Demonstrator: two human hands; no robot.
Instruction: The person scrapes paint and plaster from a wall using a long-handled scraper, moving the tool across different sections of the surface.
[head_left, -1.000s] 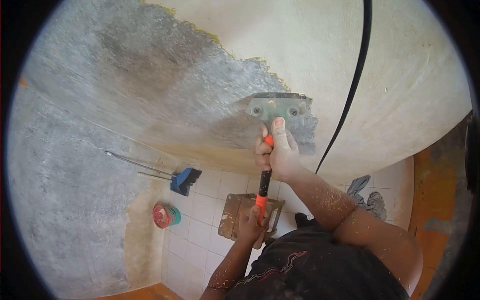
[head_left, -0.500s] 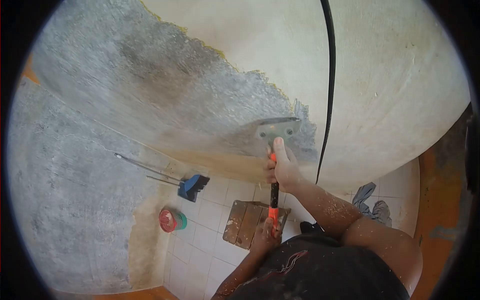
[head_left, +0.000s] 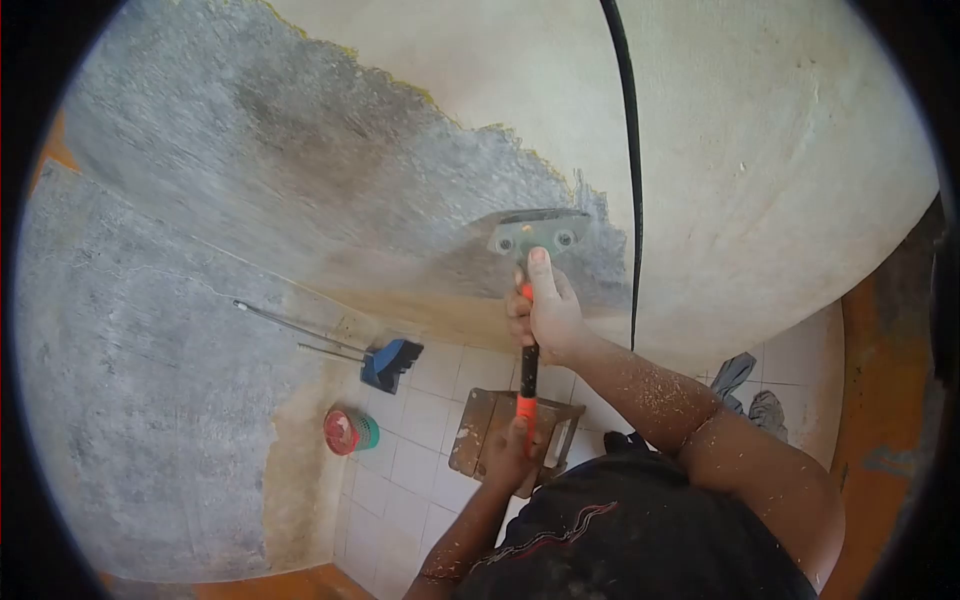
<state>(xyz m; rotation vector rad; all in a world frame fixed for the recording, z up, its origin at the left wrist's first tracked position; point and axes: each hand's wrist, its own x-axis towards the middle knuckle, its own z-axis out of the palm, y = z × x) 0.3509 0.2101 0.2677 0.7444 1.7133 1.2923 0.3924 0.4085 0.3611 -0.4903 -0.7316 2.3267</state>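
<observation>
A long-handled scraper (head_left: 529, 382) with an orange and black handle has its wide blade against the wall (head_left: 330, 170), on the grey bare part just below the ragged edge of the pale coating. My right hand (head_left: 550, 310) is closed round the upper handle near the head, its thumb lying along the scraper's base. Lower down, my left hand (head_left: 510, 455) is wrapped round the orange handle end. Pale flecks cover both forearms.
A black cable (head_left: 632, 130) hangs down the wall right of the blade. Below are a wooden stool (head_left: 475, 430), a blue dustpan (head_left: 385, 366), a red and green basket (head_left: 350, 432) and grey cloths (head_left: 735, 375) on the tiled floor (head_left: 415, 450).
The scraper head and my right hand have moved up and to the left in view. My left hand has also shifted up and left, and more of the stool shows.
</observation>
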